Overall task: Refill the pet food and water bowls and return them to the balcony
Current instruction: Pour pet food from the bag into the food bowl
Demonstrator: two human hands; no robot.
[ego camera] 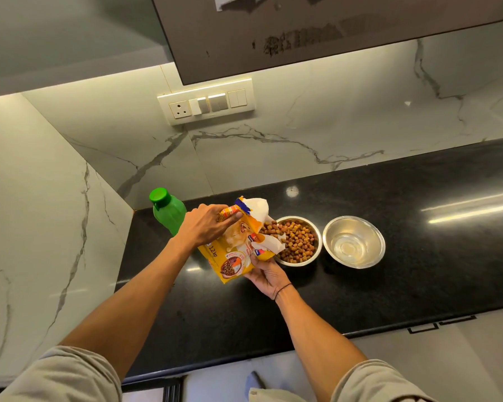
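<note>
A yellow pet food bag (233, 250) is tilted, its torn white mouth over a steel bowl (317, 227) that holds brown kibble. My left hand (205, 226) grips the bag's top edge from above. My right hand (266, 275) holds the bag's lower side from beneath. To the right of that bowl stands a second steel bowl (375, 236) with clear water in it. A green bottle (167, 211) with its cap on stands behind my left hand, partly hidden by it.
Everything rests on a black stone counter (389, 280) whose front edge runs from lower left to right. Marble walls close off the left side and back, with a switch panel (206, 101) on the back wall. A dark cabinet (302, 33) hangs overhead.
</note>
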